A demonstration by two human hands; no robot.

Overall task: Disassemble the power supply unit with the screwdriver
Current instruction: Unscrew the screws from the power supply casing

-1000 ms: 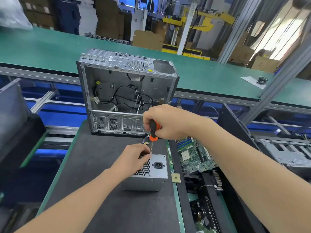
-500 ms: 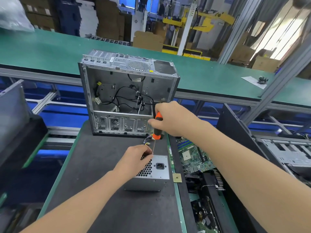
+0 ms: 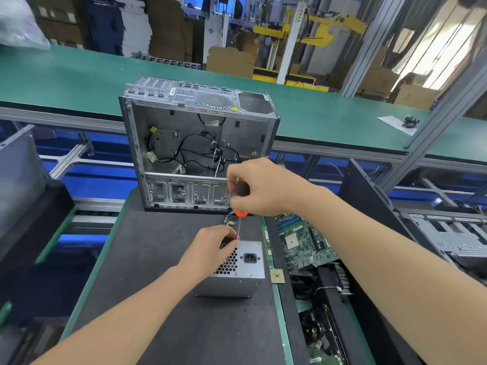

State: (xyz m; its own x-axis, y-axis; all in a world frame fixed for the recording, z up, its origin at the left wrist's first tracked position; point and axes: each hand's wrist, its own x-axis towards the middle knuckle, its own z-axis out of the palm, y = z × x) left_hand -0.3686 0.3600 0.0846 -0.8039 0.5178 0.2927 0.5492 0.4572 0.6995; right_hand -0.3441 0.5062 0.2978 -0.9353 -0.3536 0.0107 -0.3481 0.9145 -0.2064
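A grey metal power supply unit (image 3: 243, 270) stands on the black mat, its vent grille and power socket facing up. My left hand (image 3: 208, 250) rests on its top left, fingers curled over the grille and its far edge. An orange and black screwdriver (image 3: 241, 204) stands almost upright above the unit's far edge, and my right hand (image 3: 259, 187) grips its handle. The shaft tip meets the unit right beside my left fingertips. Coloured wires (image 3: 229, 219) show behind the unit.
An open, gutted computer case (image 3: 195, 143) stands just behind the unit on the black mat (image 3: 147, 259). To the right lie a green motherboard (image 3: 303, 243), a small CPU chip (image 3: 276, 275) and other parts in a bin. A green conveyor (image 3: 329, 119) runs across the back.
My right hand shifted slightly right and up along the screwdriver handle and turned on it. My left hand and the unit stayed where they were.
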